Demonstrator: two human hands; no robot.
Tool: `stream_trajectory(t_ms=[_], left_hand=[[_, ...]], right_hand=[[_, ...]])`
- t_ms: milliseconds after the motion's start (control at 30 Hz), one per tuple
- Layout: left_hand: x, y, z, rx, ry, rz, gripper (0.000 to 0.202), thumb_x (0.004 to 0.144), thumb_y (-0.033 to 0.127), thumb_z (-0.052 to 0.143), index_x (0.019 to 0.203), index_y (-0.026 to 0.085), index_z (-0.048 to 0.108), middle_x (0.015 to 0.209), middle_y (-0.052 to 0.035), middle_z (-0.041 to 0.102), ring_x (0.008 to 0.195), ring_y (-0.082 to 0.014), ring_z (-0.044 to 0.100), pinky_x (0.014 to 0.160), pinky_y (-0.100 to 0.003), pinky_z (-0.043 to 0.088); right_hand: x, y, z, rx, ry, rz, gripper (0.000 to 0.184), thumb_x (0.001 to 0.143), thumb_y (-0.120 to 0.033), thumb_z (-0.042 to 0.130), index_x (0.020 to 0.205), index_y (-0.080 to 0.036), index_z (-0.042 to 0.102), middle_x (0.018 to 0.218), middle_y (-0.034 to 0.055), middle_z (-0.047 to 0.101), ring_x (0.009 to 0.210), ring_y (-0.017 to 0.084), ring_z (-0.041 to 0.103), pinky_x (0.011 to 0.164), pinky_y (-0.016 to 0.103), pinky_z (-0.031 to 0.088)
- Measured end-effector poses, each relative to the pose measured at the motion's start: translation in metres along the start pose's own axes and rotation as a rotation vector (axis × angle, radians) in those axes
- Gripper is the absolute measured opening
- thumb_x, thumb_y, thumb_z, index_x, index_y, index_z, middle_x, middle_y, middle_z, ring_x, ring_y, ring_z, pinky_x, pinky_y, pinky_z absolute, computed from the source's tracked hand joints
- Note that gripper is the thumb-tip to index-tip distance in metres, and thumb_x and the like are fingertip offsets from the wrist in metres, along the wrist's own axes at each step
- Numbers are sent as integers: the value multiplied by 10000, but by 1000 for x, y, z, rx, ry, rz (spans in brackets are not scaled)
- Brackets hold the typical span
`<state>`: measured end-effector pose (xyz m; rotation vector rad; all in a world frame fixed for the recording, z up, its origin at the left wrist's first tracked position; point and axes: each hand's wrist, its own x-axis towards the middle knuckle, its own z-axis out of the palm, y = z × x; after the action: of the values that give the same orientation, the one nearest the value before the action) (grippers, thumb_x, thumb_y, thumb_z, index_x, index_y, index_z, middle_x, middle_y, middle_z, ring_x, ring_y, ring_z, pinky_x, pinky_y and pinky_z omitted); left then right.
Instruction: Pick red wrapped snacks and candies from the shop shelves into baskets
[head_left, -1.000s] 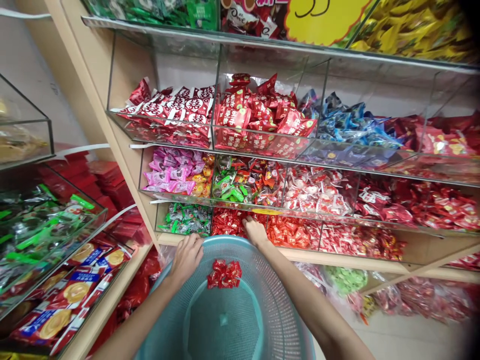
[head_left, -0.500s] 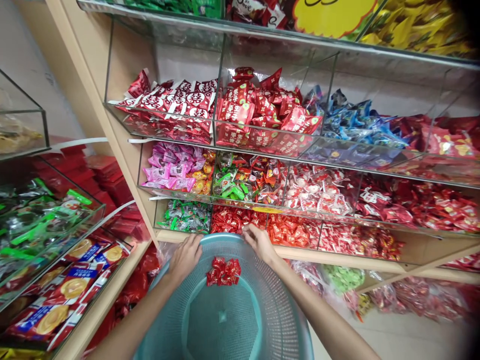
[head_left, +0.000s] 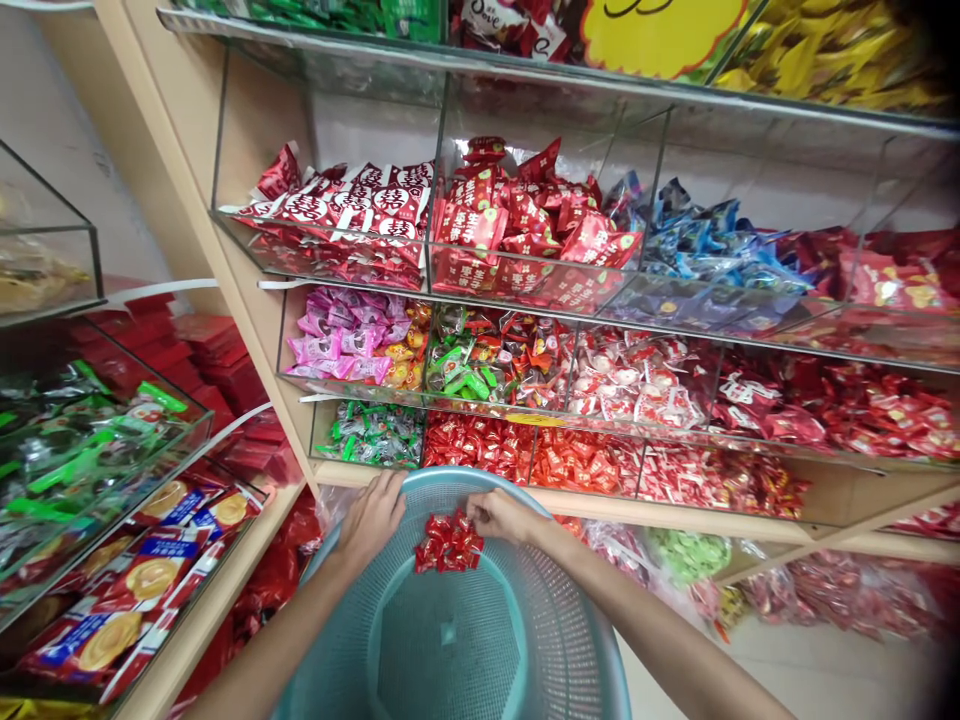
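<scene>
A teal mesh plastic basket (head_left: pixel 570 640) stands in front of the shelves. A small cluster of red-wrapped candies (head_left: pixel 448 543) lies inside it towards the far side. My left hand (head_left: pixel 376 515) grips the basket's rim on the far left, fingers over the edge. Inside the far right of the rim is my right hand (head_left: pixel 499 517), its fingers curled closed beside the red candies. Whatever those fingers may hold is hidden. Just beyond the rim, a bin of red-wrapped candies (head_left: pixel 476 445) sits on the lowest shelf.
Clear bins hold purple candies (head_left: pixel 341 340), blue packets (head_left: pixel 720 245) and red-and-white packets (head_left: pixel 360 205). At left are green-wrapped sweets (head_left: pixel 82 450) and biscuit packs (head_left: pixel 142 575). Plastic bags of sweets (head_left: pixel 690 555) lie under the shelf at right. A wooden post (head_left: pixel 202 230) stands at left.
My right hand has moved from the far rim, down and slightly left, into the basket beside the red candies. My left hand stays on the rim.
</scene>
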<state>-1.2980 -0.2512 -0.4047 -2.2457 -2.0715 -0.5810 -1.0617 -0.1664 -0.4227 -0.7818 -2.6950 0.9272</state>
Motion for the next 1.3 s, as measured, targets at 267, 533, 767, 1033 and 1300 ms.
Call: stream_trajectory(t_ms=[267, 533, 767, 1033, 1300], left_hand=[[0, 2, -2, -4, -15, -10, 336, 856, 253, 293, 1157, 201, 434, 1101, -61, 514, 974, -179, 495, 840, -296, 387], [1, 0, -2, -3, -20, -16, 342, 858, 260, 294, 1163, 199, 436, 1109, -63, 515, 985, -182, 492, 849, -300, 381], [2, 2, 1, -47, -5, -23, 348, 850, 259, 313, 1166, 209, 450, 1113, -64, 522, 996, -184, 492, 845, -302, 381], [1, -2, 0, -44, -4, -2, 341, 848, 246, 309, 1158, 210, 448, 1109, -60, 521, 996, -181, 493, 856, -304, 383], [0, -2, -1, -30, -19, -4, 347, 851, 254, 301, 1166, 206, 436, 1112, -62, 513, 992, -184, 490, 852, -305, 385]], right_hand=[[7, -3, -6, -236, -96, 39, 150, 701, -105, 492, 810, -166, 576, 659, -20, 564, 570, 92, 460, 526, 193, 310], [3, -21, -12, -597, -110, 101, 259, 845, -145, 344, 1008, -198, 537, 813, 52, 629, 723, 166, 579, 573, 241, 344], [10, -19, -56, -563, 95, 326, 234, 886, -217, 310, 1015, -195, 505, 887, 60, 616, 806, 146, 583, 644, 213, 355], [44, 2, -61, -637, 96, 537, 198, 831, -219, 431, 967, -139, 551, 974, 153, 609, 890, 227, 593, 690, 280, 408], [45, -1, -63, -662, 81, 491, 222, 819, -219, 434, 1019, -147, 497, 939, 131, 622, 853, 229, 606, 668, 290, 421]])
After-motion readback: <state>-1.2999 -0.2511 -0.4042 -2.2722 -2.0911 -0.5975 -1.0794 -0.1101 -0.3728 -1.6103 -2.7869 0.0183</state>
